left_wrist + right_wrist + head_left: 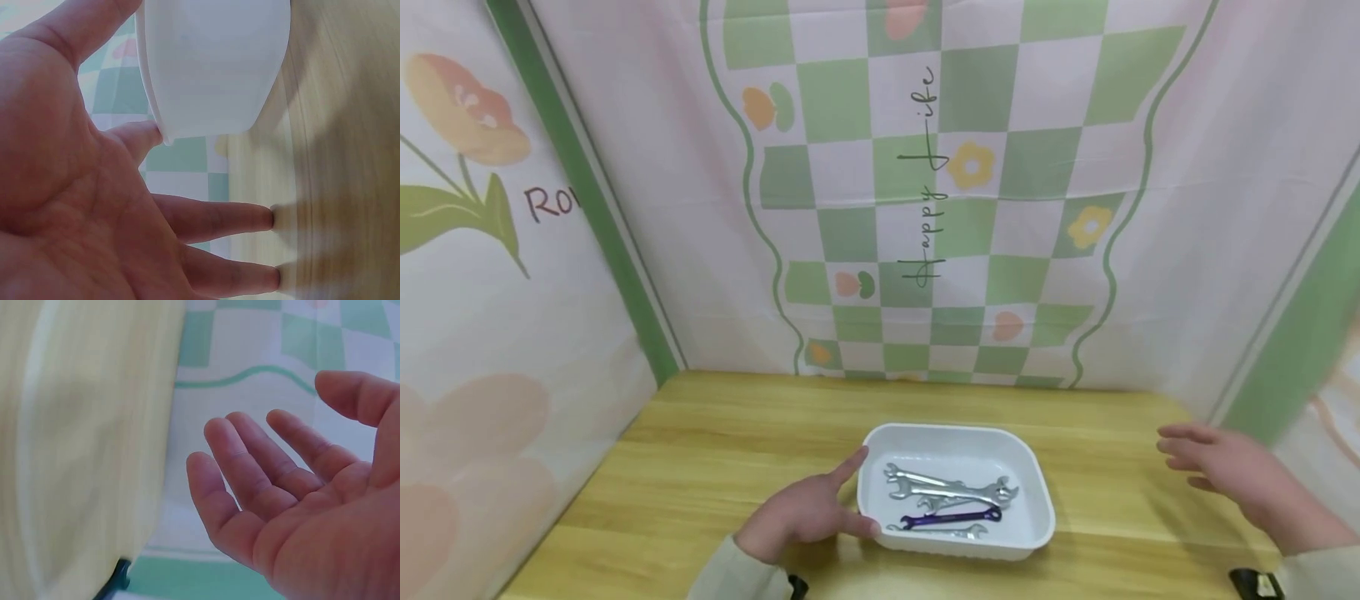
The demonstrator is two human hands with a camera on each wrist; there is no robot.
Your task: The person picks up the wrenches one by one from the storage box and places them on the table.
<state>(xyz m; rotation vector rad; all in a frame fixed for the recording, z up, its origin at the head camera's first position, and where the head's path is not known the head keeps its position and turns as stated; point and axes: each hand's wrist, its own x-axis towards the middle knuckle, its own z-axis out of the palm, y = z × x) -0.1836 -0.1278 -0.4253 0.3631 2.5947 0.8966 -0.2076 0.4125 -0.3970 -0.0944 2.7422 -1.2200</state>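
Observation:
A white plastic tray (pixel 1040 508) stands on the table, holding several silver wrenches (pixel 951 490) and one purple wrench (pixel 951 518). At the tray's left side is my left hand (pixel 812 510), its thumb and index finger spread along the rim. In the left wrist view, that hand's fingers are straight; the index tip touches the rim of the tray (pixel 212 81), and two other fingertips reach the tabletop. My right hand (pixel 1232 471) hovers above the table's right side, well away from the tray. Its fingers are loosely bent around nothing in the right wrist view.
The wood-grain table (pixel 737 442) ends at a hanging cloth backdrop (pixel 910 208) with green checks and flowers. Printed cloth panels also border the left and right sides. A dark band (pixel 1257 583) sits on the right wrist.

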